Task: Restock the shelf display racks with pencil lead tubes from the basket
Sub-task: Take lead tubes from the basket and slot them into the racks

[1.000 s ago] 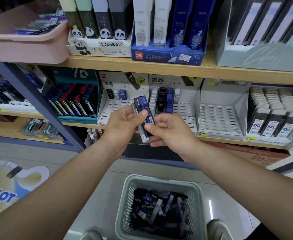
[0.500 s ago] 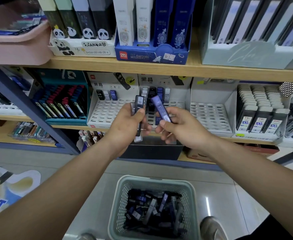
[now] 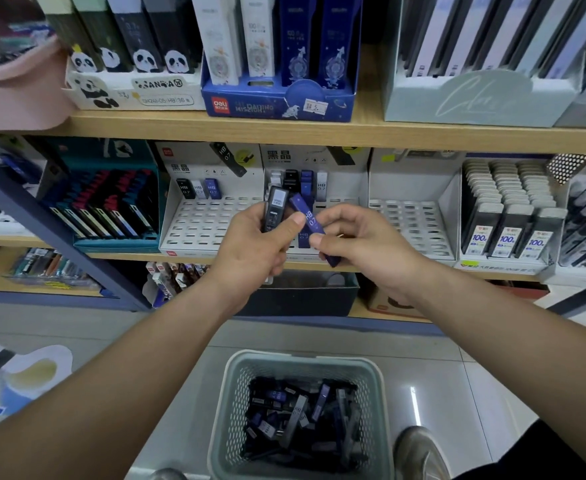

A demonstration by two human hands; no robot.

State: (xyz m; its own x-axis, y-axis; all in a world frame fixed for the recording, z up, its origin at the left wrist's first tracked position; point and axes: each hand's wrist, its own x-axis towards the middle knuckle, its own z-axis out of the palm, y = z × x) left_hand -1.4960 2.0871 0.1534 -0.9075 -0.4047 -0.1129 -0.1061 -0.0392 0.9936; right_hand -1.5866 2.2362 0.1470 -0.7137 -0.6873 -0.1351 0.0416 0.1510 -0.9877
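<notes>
While left hand (image 3: 250,251) grips a black tube (image 3: 276,206), right hand (image 3: 371,247) pinches a blue tube (image 3: 314,223), tilted, just before the rack (image 3: 340,202).
Tubes held apart, prob. to sort by colour before slotting. Rack: white moulded plastic w/ rows of slots, most unfilled. Tubes: slim, glossy, flat-sided. More lie jumbled in the mesh basket (image 3: 302,358) below.

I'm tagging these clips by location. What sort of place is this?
Most likely a stationery shop: a wooden shelf holds a white display rack with pencil lead tubes, a blue display box carries a price sticker, and a basket of tubes stands on the floor.
</notes>
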